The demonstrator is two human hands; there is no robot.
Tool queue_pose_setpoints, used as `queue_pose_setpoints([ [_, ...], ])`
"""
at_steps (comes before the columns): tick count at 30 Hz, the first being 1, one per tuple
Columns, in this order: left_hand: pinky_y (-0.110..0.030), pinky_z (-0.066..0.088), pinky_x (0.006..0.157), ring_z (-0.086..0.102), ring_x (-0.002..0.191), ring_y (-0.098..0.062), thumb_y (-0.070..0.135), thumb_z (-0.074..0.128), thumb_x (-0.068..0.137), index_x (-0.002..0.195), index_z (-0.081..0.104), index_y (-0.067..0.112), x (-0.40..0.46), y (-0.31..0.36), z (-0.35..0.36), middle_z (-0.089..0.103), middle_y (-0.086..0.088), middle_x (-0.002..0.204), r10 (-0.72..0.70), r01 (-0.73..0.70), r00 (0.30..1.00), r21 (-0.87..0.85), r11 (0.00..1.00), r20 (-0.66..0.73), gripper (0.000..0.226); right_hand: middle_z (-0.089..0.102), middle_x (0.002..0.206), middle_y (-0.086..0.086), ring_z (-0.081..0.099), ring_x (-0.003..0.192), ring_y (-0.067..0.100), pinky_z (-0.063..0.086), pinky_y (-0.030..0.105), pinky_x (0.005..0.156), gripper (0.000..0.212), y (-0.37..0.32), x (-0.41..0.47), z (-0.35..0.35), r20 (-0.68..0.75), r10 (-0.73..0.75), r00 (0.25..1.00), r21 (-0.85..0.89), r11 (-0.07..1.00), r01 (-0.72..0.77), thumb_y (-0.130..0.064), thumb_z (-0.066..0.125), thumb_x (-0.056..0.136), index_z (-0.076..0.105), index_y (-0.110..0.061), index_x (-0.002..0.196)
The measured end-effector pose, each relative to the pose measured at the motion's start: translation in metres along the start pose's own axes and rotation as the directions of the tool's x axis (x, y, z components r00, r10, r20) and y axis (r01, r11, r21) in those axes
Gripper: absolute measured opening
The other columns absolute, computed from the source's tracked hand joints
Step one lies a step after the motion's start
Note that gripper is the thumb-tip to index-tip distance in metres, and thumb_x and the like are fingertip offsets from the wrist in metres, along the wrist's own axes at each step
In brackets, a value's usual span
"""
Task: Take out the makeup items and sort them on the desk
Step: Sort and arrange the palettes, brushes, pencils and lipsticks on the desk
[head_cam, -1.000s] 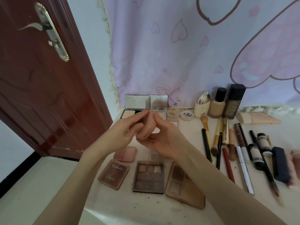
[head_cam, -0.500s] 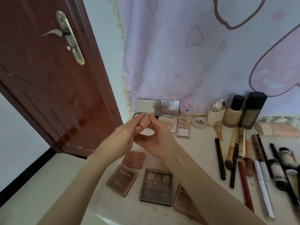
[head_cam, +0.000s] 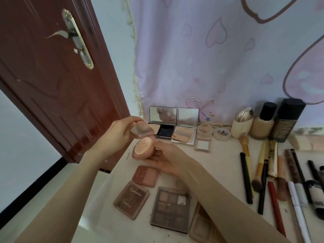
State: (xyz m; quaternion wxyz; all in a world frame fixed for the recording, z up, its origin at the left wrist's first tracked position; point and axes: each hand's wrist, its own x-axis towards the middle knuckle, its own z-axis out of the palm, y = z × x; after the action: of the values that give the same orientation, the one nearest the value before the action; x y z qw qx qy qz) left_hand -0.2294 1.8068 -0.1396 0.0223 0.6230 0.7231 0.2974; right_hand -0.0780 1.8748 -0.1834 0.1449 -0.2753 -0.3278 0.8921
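Note:
A small pink compact [head_cam: 142, 149] is held open above the desk's back left. My left hand [head_cam: 119, 134] pinches its raised lid [head_cam: 142, 131], and my right hand [head_cam: 164, 158] grips the base from below, with the peach powder pan facing me. Below the hands lie a pink blush palette [head_cam: 145, 175], a brown eyeshadow palette [head_cam: 131, 199] and a grey eyeshadow palette [head_cam: 170, 208]. Two open mirrored powder compacts [head_cam: 172, 125] stand at the back.
Foundation bottles [head_cam: 263, 120] and a dark tall bottle [head_cam: 287, 118] stand against the pink curtain at the back right. Brushes, pencils and tubes [head_cam: 263, 171] lie in a row on the right. A brown door [head_cam: 52, 76] stands at the left, beside the desk's left edge.
The compact, closed between both hands before, now stands open: my left hand has lifted the lid up and left while my right hand keeps the base. The view has shifted left.

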Motion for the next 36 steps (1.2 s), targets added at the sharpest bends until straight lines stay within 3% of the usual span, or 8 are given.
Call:
queue_pose_setpoints([
  [3, -0.004, 0.038, 0.072, 0.056, 0.087, 0.006, 0.003, 0.042, 0.091, 0.101, 0.061, 0.030, 0.012, -0.004, 0.000, 0.061, 0.020, 0.093, -0.010, 0.009, 1.000, 0.041, 0.999, 0.028, 0.034, 0.064, 0.095, 0.019, 0.070, 0.071, 0.025, 0.058, 0.038, 0.055, 0.017, -0.003, 0.000, 0.004, -0.039, -0.020, 0.999, -0.083, 0.996, 0.016, -0.016, 0.057, 0.092, 0.058, -0.001, 0.100],
  [6, -0.020, 0.043, 0.078, 0.058, 0.092, -0.011, 0.000, 0.045, 0.087, 0.103, 0.065, 0.019, 0.026, -0.006, 0.001, 0.065, 0.005, 0.100, 0.016, -0.027, 0.996, 0.125, 0.992, 0.087, 0.031, 0.063, 0.112, 0.025, 0.064, 0.098, 0.032, 0.054, 0.048, 0.084, 0.035, 0.002, 0.006, 0.003, -0.138, -0.138, 0.981, -0.388, 0.919, 0.075, -0.027, 0.058, 0.092, 0.060, 0.006, 0.104],
  [10, -0.036, 0.048, 0.086, 0.058, 0.096, -0.018, 0.002, 0.047, 0.087, 0.104, 0.064, 0.016, 0.041, -0.004, 0.008, 0.065, 0.000, 0.103, -0.005, -0.032, 0.985, 0.212, 0.977, 0.172, 0.029, 0.063, 0.113, 0.017, 0.060, 0.104, 0.027, 0.046, 0.046, 0.097, 0.024, 0.006, 0.004, -0.002, -0.139, -0.332, 0.933, -0.655, 0.738, 0.165, -0.029, 0.053, 0.093, 0.060, -0.007, 0.102],
  [14, -0.034, 0.047, 0.087, 0.058, 0.100, -0.018, -0.003, 0.046, 0.087, 0.107, 0.063, 0.017, 0.050, -0.005, 0.017, 0.064, 0.000, 0.107, -0.040, -0.005, 0.984, 0.247, 0.969, 0.176, 0.033, 0.066, 0.101, 0.004, 0.059, 0.091, 0.020, 0.045, 0.016, 0.069, 0.022, 0.008, 0.002, -0.010, -0.004, -0.486, 0.874, -0.833, 0.485, 0.266, -0.024, 0.047, 0.095, 0.065, -0.012, 0.103],
  [16, -0.033, 0.047, 0.087, 0.058, 0.099, -0.018, -0.004, 0.046, 0.088, 0.106, 0.063, 0.016, 0.052, -0.005, 0.020, 0.064, -0.001, 0.106, -0.026, -0.018, 0.985, 0.252, 0.967, 0.169, 0.032, 0.064, 0.106, 0.002, 0.055, 0.088, 0.013, 0.040, 0.013, 0.063, 0.021, 0.011, 0.003, -0.010, 0.058, -0.544, 0.837, -0.896, 0.342, 0.284, -0.017, 0.047, 0.095, 0.064, -0.013, 0.106],
  [21, -0.034, 0.046, 0.085, 0.057, 0.097, -0.020, -0.001, 0.044, 0.091, 0.107, 0.064, 0.014, 0.056, -0.001, 0.024, 0.062, -0.003, 0.105, -0.006, -0.042, 0.986, 0.286, 0.957, 0.164, 0.030, 0.050, 0.128, 0.004, 0.048, 0.112, 0.018, 0.033, 0.017, 0.087, 0.035, 0.016, 0.008, -0.014, 0.185, -0.569, 0.802, -0.964, 0.054, 0.261, -0.011, 0.051, 0.091, 0.055, -0.017, 0.125],
  [28, -0.037, 0.044, 0.085, 0.054, 0.097, -0.020, 0.010, 0.045, 0.095, 0.105, 0.067, 0.013, 0.060, 0.004, 0.029, 0.058, -0.005, 0.105, 0.014, -0.039, 0.995, 0.245, 0.969, 0.101, 0.024, 0.049, 0.130, 0.008, 0.042, 0.117, 0.025, 0.036, 0.033, 0.099, 0.039, 0.021, 0.015, -0.013, 0.218, -0.590, 0.777, -0.971, -0.054, 0.231, -0.014, 0.051, 0.092, 0.050, -0.017, 0.131],
  [36, -0.036, 0.044, 0.091, 0.054, 0.106, -0.019, 0.020, 0.048, 0.095, 0.113, 0.065, 0.013, 0.043, 0.000, 0.032, 0.060, -0.002, 0.113, 0.036, -0.030, 0.999, 0.207, 0.978, -0.024, 0.025, 0.047, 0.133, 0.005, 0.044, 0.119, 0.022, 0.036, 0.030, 0.097, 0.040, 0.020, 0.010, -0.014, 0.262, -0.592, 0.762, -0.963, -0.112, 0.244, -0.019, 0.048, 0.094, 0.046, -0.015, 0.133],
])
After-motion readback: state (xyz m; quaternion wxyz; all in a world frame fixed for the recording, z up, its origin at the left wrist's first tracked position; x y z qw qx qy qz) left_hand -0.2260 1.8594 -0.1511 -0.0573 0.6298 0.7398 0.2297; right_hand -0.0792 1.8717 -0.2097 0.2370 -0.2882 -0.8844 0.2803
